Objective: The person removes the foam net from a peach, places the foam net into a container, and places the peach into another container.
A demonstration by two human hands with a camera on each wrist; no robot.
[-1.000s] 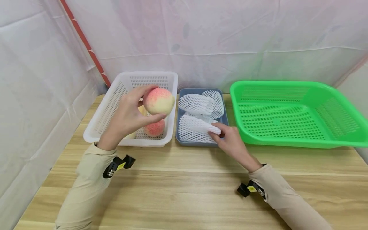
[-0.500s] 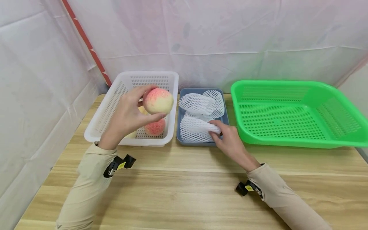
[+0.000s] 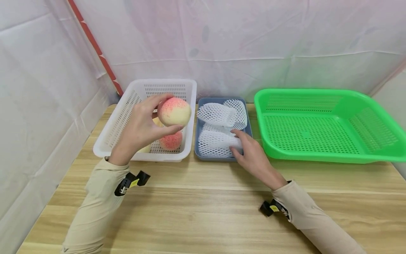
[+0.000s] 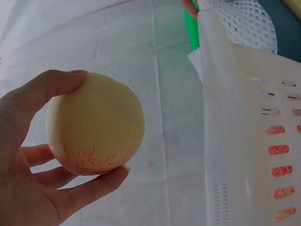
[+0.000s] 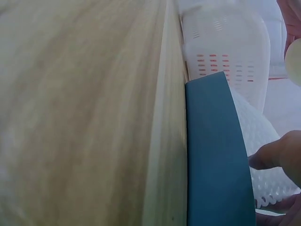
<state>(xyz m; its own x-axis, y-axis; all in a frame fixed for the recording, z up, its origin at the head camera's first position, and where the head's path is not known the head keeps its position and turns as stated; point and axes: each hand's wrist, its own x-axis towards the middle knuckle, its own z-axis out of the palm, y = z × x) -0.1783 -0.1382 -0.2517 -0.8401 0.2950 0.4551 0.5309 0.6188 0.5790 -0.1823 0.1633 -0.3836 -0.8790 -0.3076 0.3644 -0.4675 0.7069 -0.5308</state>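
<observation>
In the head view my left hand (image 3: 136, 127) holds a pink and cream peach (image 3: 174, 112) above the white basket (image 3: 104, 150). The left wrist view shows thumb and fingers spread around the peach (image 4: 96, 125). My right hand (image 3: 255, 158) is at the right end of a white foam fruit net (image 3: 215, 143), gripping it between thumb and fingers. That net lies in the front part of a blue-grey tray (image 3: 203, 158). In the right wrist view the thumb presses on the foam net (image 5: 265, 176), and fingers show below its open edge.
More foam nets (image 3: 217, 114) lie at the back of the tray. A red peach (image 3: 171, 141) and paler fruit sit inside the white basket. To the right stands a green basket (image 3: 320, 155). All rest on a wooden table (image 3: 196, 211) before a white curtain.
The net's narrow bunched end has widened between my right thumb and fingers, and the thumb and fingers are further apart. The left hand and peach have hardly moved.
</observation>
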